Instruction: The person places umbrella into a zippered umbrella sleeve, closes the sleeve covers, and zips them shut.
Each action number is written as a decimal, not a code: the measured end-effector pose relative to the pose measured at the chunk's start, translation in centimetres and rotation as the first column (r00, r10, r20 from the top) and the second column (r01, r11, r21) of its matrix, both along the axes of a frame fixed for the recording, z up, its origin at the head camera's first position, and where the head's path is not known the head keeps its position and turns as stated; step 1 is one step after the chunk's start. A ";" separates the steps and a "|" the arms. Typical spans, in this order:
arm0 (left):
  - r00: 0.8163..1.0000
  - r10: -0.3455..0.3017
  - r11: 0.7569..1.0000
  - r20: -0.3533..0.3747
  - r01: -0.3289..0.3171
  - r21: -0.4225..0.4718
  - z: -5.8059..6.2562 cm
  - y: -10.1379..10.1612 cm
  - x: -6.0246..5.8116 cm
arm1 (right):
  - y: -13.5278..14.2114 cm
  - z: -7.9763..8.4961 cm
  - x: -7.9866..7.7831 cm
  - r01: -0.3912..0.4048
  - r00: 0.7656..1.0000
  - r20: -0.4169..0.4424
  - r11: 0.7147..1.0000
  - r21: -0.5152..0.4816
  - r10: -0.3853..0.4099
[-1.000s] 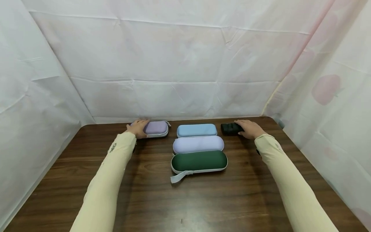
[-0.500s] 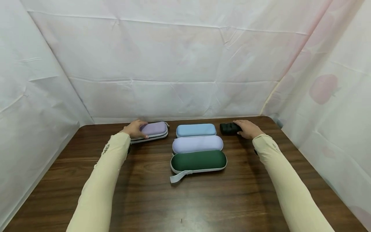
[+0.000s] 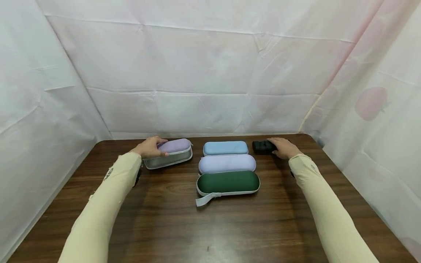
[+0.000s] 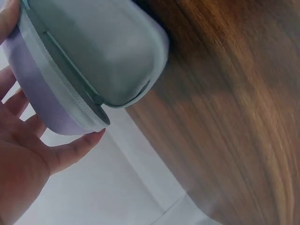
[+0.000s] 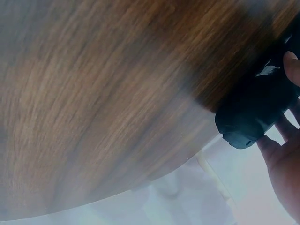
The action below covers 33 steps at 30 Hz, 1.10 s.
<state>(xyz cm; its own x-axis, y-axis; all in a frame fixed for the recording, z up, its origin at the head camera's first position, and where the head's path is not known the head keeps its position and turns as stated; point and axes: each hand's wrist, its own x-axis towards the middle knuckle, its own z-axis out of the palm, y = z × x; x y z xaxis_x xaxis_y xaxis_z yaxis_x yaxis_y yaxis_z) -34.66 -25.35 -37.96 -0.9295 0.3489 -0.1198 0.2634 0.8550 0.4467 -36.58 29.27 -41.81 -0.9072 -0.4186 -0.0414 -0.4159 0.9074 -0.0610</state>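
Observation:
A purple zip case (image 3: 174,146) sits at the far left of the table, its two halves parted so the grey lining (image 4: 112,51) shows. My left hand (image 3: 149,147) grips its purple half from the left end, thumb on one side and fingers spread along the other. At the far right my right hand (image 3: 284,147) holds a small black, soft-looking bundle (image 3: 262,147) by its right end. In the right wrist view the thumb lies on the near side of this bundle (image 5: 258,101) and the fingers are behind it; its kind does not show.
Between the hands lie a light blue case (image 3: 225,148), a lavender case (image 3: 227,163) and a dark green case (image 3: 228,182) with a grey strap, stacked front to back in a column. White sheeting (image 3: 197,73) closes off the dark wooden table (image 3: 184,233) behind and at the sides.
The left hand has drawn the purple case's halves apart, tipping one half toward the front so the grey lining came into sight. The right hand and the black bundle have stayed put.

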 end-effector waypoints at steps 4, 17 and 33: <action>0.999 -0.036 0.999 -0.005 0.036 0.019 1.1 0.2 0.9 | 0.2 0.0 0.0 0.000 1.000 0.008 1.000 -0.017 0.000; 0.988 -0.148 0.989 -0.051 0.149 0.018 5.7 1.9 4.5 | 0.5 -0.3 -0.1 -0.019 1.000 -0.021 0.999 -0.035 0.018; 0.960 -0.280 0.951 0.019 0.275 0.142 10.1 6.0 8.0 | 0.5 -0.5 -0.8 0.000 1.000 -0.003 1.000 -0.008 -0.001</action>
<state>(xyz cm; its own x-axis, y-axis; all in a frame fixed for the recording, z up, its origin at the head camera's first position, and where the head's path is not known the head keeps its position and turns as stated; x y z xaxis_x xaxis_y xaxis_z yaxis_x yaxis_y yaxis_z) -26.66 -19.34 -27.85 -0.7892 0.6080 -0.0868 0.4621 0.6810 0.5681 -37.40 29.74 -42.27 -0.9076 -0.4184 -0.0356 -0.4156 0.9071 -0.0667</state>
